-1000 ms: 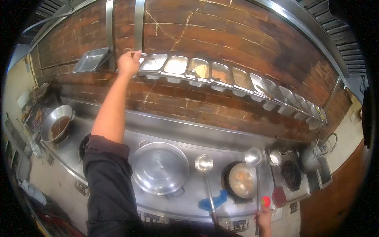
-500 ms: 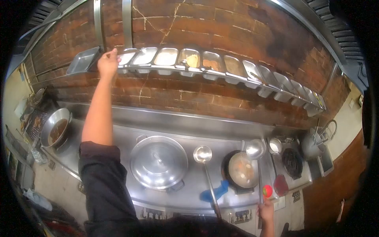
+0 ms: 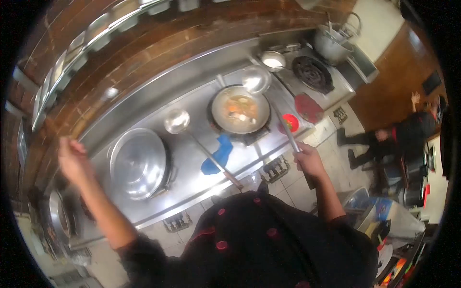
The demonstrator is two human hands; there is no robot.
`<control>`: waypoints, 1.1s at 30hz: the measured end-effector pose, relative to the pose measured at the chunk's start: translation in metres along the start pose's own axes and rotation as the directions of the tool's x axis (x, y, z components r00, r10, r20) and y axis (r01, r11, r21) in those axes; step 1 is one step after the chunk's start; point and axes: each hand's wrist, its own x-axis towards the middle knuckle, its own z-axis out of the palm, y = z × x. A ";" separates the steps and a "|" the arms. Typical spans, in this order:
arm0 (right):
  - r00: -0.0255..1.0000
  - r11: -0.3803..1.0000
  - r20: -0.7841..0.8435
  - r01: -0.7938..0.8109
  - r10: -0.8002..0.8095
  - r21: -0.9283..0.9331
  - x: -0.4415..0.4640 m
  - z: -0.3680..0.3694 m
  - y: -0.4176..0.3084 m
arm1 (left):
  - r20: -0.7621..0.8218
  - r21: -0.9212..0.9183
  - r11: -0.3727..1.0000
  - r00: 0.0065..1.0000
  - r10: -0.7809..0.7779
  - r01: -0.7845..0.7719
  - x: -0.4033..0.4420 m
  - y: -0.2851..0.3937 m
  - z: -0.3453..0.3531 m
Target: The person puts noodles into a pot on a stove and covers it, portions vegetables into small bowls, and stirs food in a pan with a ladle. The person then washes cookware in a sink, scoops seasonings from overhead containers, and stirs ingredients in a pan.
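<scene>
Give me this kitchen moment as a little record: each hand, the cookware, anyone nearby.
Left hand: raised, left of the pot; too blurred to tell whether it holds anything
Right hand: closed around the handle of a ladle
Pan: on a burner, with food pieces in liquid
Pot: large, metal, left of the pan
Second ladle: between pot and pan, handle crossing a blue cloth
Nearby: another person in dark clothes, far right
</scene>
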 end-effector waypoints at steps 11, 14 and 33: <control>0.985 0.890 0.027 0.166 -0.171 -0.424 -0.008 -0.066 0.030 | 0.715 0.525 0.655 0.700 0.008 -0.543 -0.230 -0.252 0.257; 0.970 0.765 0.052 0.221 -0.239 -0.606 -0.013 -0.070 0.025 | 0.702 0.539 0.615 0.711 0.050 -0.576 -0.228 -0.237 0.276; 0.941 0.598 -0.071 0.151 -0.331 -0.787 0.017 0.041 0.058 | -0.469 0.279 0.859 0.720 0.512 -0.430 0.108 0.071 -0.045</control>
